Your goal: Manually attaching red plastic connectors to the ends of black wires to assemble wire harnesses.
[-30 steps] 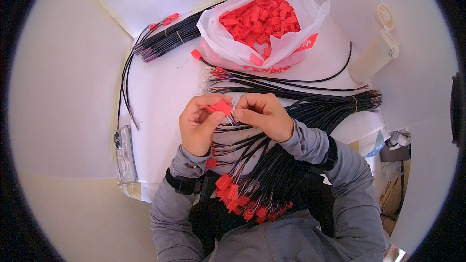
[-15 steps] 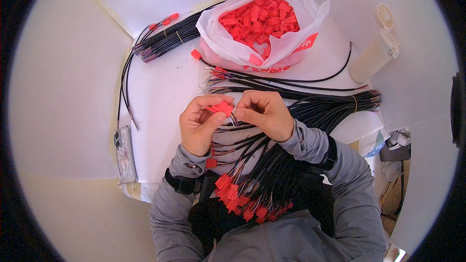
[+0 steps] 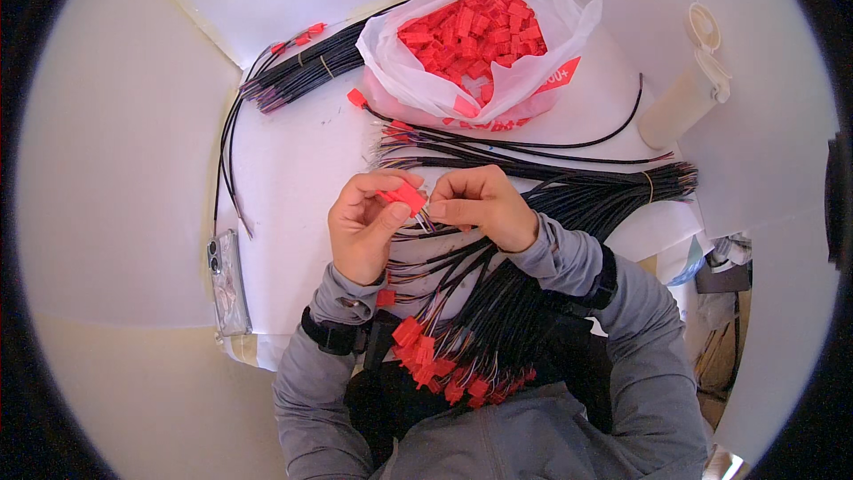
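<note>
My left hand (image 3: 362,224) is closed round a red plastic connector housing (image 3: 405,198), held between thumb and fingers above the white table. Thin coloured wires (image 3: 425,220) run from the housing's lower right side. Close beside them is my right hand (image 3: 484,206), its thumb and index finger pinched at a wire; the fingertips partly hide it. Under both hands, black cables (image 3: 524,302) with loose wire ends fan out. At their near end, a cluster of red connectors (image 3: 426,360) hangs by my lap.
Behind my hands stands a white plastic bag (image 3: 391,80) full of red connector housings (image 3: 471,31). A tied bundle of black cables (image 3: 306,76) lies at the far left. A phone (image 3: 231,284) rests at the left edge, and a cream bottle (image 3: 680,107) with its lid up stands right.
The right hand's thumb and index finger have shifted slightly at the wires. The red housing has tilted a little in my left hand.
</note>
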Demonstrator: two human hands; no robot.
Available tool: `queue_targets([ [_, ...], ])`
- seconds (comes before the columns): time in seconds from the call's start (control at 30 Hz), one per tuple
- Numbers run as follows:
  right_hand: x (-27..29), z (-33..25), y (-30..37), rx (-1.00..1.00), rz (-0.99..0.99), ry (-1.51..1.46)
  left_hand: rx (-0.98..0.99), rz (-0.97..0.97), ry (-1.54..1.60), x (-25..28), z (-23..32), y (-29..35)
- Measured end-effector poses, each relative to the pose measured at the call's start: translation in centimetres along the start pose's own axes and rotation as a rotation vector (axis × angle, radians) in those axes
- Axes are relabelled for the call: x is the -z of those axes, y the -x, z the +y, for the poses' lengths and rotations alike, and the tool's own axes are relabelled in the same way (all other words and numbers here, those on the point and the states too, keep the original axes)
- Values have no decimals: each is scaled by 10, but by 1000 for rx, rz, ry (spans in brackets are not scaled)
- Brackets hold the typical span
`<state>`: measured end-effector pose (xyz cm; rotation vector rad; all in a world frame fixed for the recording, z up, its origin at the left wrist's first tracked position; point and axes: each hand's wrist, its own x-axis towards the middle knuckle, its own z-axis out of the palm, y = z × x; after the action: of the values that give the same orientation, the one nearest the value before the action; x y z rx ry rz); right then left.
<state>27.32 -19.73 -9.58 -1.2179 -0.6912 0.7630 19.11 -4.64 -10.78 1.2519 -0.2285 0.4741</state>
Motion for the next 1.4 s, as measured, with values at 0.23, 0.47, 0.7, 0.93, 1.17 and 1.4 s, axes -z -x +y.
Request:
queue_targets([
  [0.23,1,-3,4,-104,-30,-52,17,152,138,3,-1,-3],
  [0.47,1,-2,5,-52,-7,-36,35,134,142,2,0,-2],
  [0.7,-2,-6,5,-23,18,-23,46,116,126,2,-1,-1],
  [0.93,-2,-5,4,-29,19,-34,38,47,-2,2,0,1],
  [1.17,-3,-5,4,-59,32,8,28,49,-2,0,1,1],
  [1.4,-4,-1,4,-10,34,10,62,88,-32,-1,4,2],
])
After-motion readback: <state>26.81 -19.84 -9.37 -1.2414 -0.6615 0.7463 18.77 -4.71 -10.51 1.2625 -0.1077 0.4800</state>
